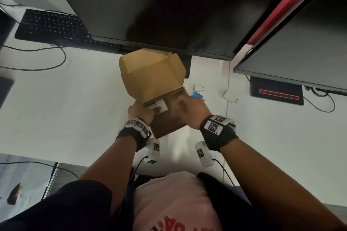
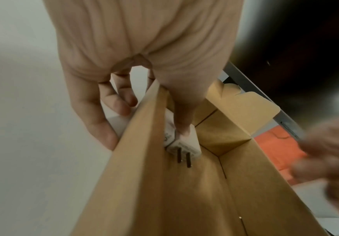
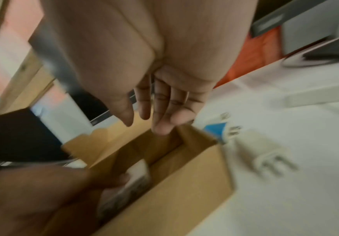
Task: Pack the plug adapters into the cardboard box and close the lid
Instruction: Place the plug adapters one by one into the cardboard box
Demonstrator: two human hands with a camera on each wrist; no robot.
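Box (image 1: 161, 116) sits open at centre of the white worktop (image 1: 75, 108), lid (image 1: 150, 75) standing up at its 12 o'clock side, under a dark monitor (image 1: 159, 5). Two white adapters (image 1: 157, 106) lie inside, against the box's 9 o'clock wall; in the left wrist view one adapter (image 2: 184, 143) shows two dark prongs pointing into the box. Left hand (image 1: 140, 113) grips that wall: thumb inside pressing on the adapter, fingers (image 2: 96, 118) curled round the outside. Right hand (image 1: 189, 110) hovers over the box's 3 o'clock rim, fingers (image 3: 164, 111) straight and loosely together, holding nothing; it is motion-blurred.

Outside the box, at its 2 o'clock, a white adapter (image 1: 198, 88) lies on the worktop, prongs toward 3 o'clock. Just beside the box's 3 o'clock corner is a blue item (image 1: 197, 94), partly hidden. Further out at 3 o'clock lies another white adapter (image 1: 230, 96), prongs toward 4 o'clock. Keyboard (image 1: 52, 26) is at 10 o'clock, well apart. Second monitor (image 1: 300, 43) is at 2 o'clock.
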